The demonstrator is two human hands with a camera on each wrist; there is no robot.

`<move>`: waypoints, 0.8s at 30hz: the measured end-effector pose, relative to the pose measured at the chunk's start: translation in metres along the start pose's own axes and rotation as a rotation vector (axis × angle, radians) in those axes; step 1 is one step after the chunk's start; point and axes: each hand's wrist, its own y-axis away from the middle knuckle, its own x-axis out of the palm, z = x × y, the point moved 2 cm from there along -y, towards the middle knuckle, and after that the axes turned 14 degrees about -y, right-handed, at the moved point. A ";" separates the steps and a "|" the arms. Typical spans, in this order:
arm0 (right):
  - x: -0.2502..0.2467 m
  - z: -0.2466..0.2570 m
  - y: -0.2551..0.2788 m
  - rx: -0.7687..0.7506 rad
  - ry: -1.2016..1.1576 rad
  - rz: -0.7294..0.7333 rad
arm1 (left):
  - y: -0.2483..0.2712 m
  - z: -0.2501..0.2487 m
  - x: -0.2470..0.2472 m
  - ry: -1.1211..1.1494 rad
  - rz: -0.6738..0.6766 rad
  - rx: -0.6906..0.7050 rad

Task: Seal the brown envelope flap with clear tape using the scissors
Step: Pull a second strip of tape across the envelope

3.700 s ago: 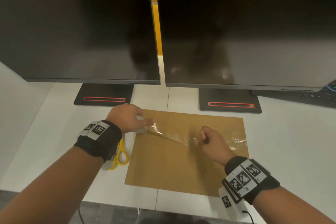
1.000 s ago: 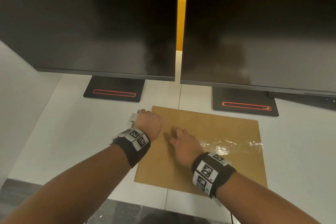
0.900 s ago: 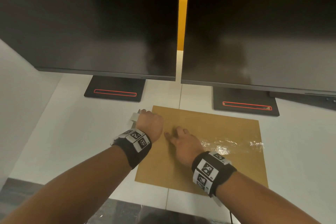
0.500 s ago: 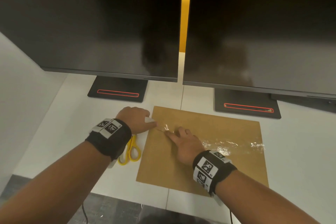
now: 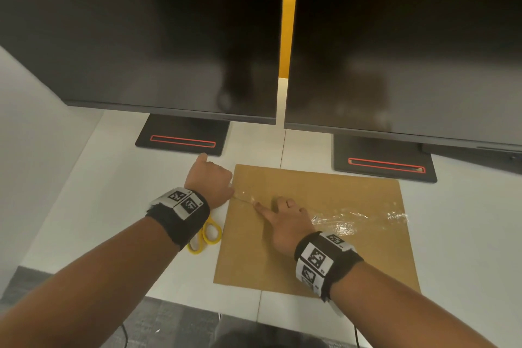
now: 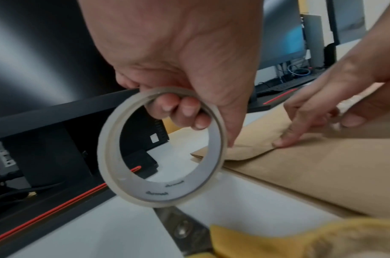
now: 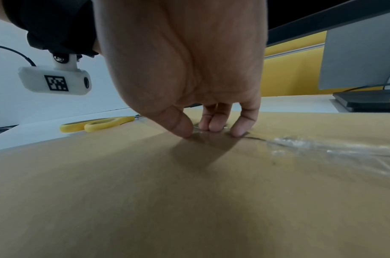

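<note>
— While the brown envelope lies flat on the white desk, where do the hands sit?

— Left hand hangs just off the envelope's 9 o'clock edge. Its fingers curl through the middle of the tape roll, thumb down the outer rim, so the roll stands on edge just above the desk by the envelope's corner.

— And the other?

— Right hand is on the envelope, left of its centre. The fingertips press down on the paper, index and middle tight together, little finger a bit apart, thumb tip touching down beside them. Fingers are bent at the knuckles but hold nothing; they only push.

— Tape already down?

— A crinkled clear tape strip runs along the flap seam from the right hand toward the envelope's 3 o'clock edge. A short clear stretch also shows between the pressing fingertips and the left hand, toward 9 o'clock; whether it joins the roll I cannot tell.

— Scissors?

— Yellow-handled scissors lie on the desk under the left wrist, just beside the envelope's 9 o'clock side, blades pointing toward 12. Neither hand touches them.

— Behind all that?

— Two dark monitors at 12 o'clock, each on a black stand base with a red line.
</note>
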 end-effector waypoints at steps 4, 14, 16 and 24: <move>-0.002 0.005 -0.005 0.024 0.026 0.035 | 0.004 -0.010 0.004 -0.042 -0.033 -0.049; -0.010 0.019 -0.025 0.036 0.134 0.101 | 0.011 -0.019 -0.002 -0.068 -0.004 -0.044; -0.010 0.020 -0.027 0.032 0.142 0.103 | 0.013 -0.021 -0.004 -0.078 0.009 -0.022; 0.000 0.020 -0.022 -0.059 0.054 0.036 | 0.021 -0.010 0.000 0.054 -0.001 -0.027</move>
